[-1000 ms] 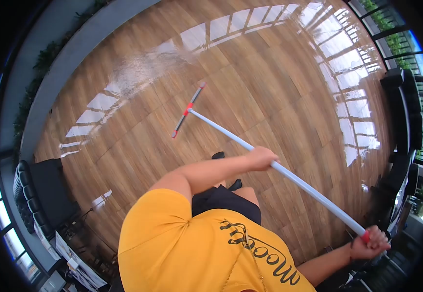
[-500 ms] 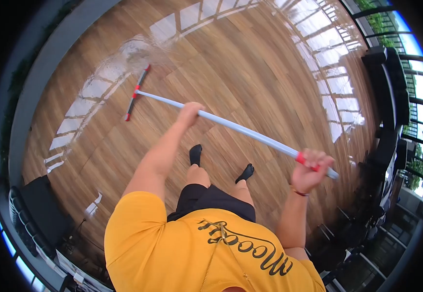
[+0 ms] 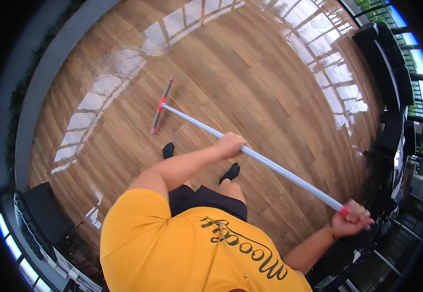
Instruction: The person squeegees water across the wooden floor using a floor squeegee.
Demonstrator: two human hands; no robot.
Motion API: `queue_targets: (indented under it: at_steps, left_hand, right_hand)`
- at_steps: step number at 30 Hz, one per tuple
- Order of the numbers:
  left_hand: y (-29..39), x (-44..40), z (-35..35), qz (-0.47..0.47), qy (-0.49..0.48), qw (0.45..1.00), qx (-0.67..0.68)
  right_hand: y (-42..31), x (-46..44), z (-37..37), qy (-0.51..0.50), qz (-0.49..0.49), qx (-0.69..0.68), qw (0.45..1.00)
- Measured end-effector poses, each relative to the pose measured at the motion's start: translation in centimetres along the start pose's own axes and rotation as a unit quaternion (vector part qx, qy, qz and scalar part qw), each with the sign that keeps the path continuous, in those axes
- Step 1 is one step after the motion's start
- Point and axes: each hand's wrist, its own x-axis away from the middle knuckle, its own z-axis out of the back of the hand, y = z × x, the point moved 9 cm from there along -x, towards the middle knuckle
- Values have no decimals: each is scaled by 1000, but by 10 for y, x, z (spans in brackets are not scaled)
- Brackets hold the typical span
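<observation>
One long, pale blue-grey tubular pole (image 3: 294,177) with a narrow grey bar-shaped head (image 3: 162,103), red at both tips and at the central joint; it slants over brown wood-plank floor (image 3: 250,87), head end ahead of the person and to the left, near end at lower right. Left hand (image 3: 231,145): wrapped round the shaft part-way along, apparently to guide the head. Right hand (image 3: 350,218): closed about the red grip (image 3: 343,211) at the near end, wide of the body, probably for leverage; the wide spacing between hands seems to suit so long a shaft. Feet in black socks (image 3: 230,173) stand apart, presumably for balance, the head lying just beyond the left one. Obscured: the shaft beneath the left palm, most of the grip under the right fingers, and the head's underside, so firm contact with the floor cannot be confirmed. Cut off by the dark lens rim: the black sofa (image 3: 381,68) at right and the black padded armchair (image 3: 51,219) at left; clutter beside each is too dim to identify.
</observation>
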Motion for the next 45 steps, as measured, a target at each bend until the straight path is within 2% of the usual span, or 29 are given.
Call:
queue_targets:
  at_steps: [1, 2, 6, 9, 10, 11, 13, 14, 15, 16, 18, 19, 20, 21, 23, 24, 26, 27, 28, 29, 30, 31, 32, 35, 36, 39, 40, 42, 45]
  left_hand:
    - [65, -26, -21, -27, 7, 999, 40]
    - [115, -50, -62, -48, -10, 995, 82]
    - [299, -121, -194, -155, -105, 969, 161]
    - [347, -158, -266, -168, -135, 962, 170]
    - [353, -164, -288, -171, -142, 960, 169]
    - [353, -168, -297, -177, -144, 958, 171]
    - [313, -176, -301, -111, -154, 973, 134]
    - [287, -178, -299, -100, -137, 981, 99]
    - [249, -176, -291, -73, -109, 983, 132]
    - [208, -171, -269, -23, -68, 992, 104]
    - [103, -153, -250, 29, -30, 998, 55]
    - [51, -137, -227, 70, -54, 996, -18]
    - [4, -112, -186, 198, -75, 977, -29]
    - [-47, -86, -160, 207, -73, 965, -144]
    - [-123, -21, -92, 362, -119, 896, -227]
    - [-125, -18, -85, 367, -121, 893, -231]
    - [-91, -17, -55, 184, -23, 953, -242]
    - [-74, -25, -66, 197, -52, 956, -211]
    - [-21, -41, -64, 195, -40, 970, -138]
    - [15, -51, -77, 125, -27, 987, -94]
    - [57, -63, -87, 124, -53, 988, -74]
    - [104, -72, -95, 55, -29, 998, -24]
    - [131, -74, -115, 51, -42, 998, -10]
    - [204, -75, -145, 27, -105, 994, 24]
    - [216, -75, -150, 16, -108, 993, 55]
    - [208, -62, -149, 27, -100, 992, 69]
    - [194, -59, -151, 10, -79, 994, 71]
    - [161, -56, -149, 60, -102, 993, 29]
    - [121, -53, -105, 70, -23, 997, 21]
  right_hand:
    - [-62, -9, 33, 47, 54, 24, 997]
    - [-123, -17, 60, 40, 80, 63, 994]
    - [-315, -35, 124, 43, 92, 198, 975]
    - [-355, -46, 158, 21, 67, 227, 971]
    - [-352, -48, 178, 59, 78, 243, 965]
    - [-345, -50, 197, 99, 91, 258, 957]
    - [-315, -60, 234, 85, 114, 251, 957]
    - [-293, -68, 256, 78, 106, 194, 972]
    - [-253, -77, 272, 62, 82, 147, 984]
    - [-212, -82, 302, 108, 78, 97, 986]
    - [-90, -80, 293, 101, 7, 23, 995]
    - [-29, -66, 281, 155, -34, -3, 987]
    - [29, -48, 266, 133, -83, -8, 988]
    - [74, -22, 245, 162, -96, 88, 978]
    - [130, 22, 175, 74, -143, 53, 986]
    - [141, 36, 150, 18, -163, 26, 986]
    - [113, 20, 161, 35, -156, 10, 987]
    - [91, 2, 168, 47, -140, 1, 989]
    - [59, -10, 184, 82, -143, -15, 986]
    - [16, -32, 181, 52, -90, -19, 994]
    - [-30, -49, 180, 33, -40, -14, 999]
    - [-73, -59, 180, 24, -12, -47, 999]
    - [-112, -66, 174, -26, -28, -115, 993]
    - [-204, -53, 152, -37, 45, -72, 996]
    - [-212, -46, 132, -73, 31, -70, 994]
    - [-205, -16, 80, -121, 57, -27, 991]
    - [-192, -10, 66, -111, 68, -14, 991]
    - [-165, -5, 55, -90, 91, -1, 992]
    - [-113, -16, 54, -85, 79, -18, 993]
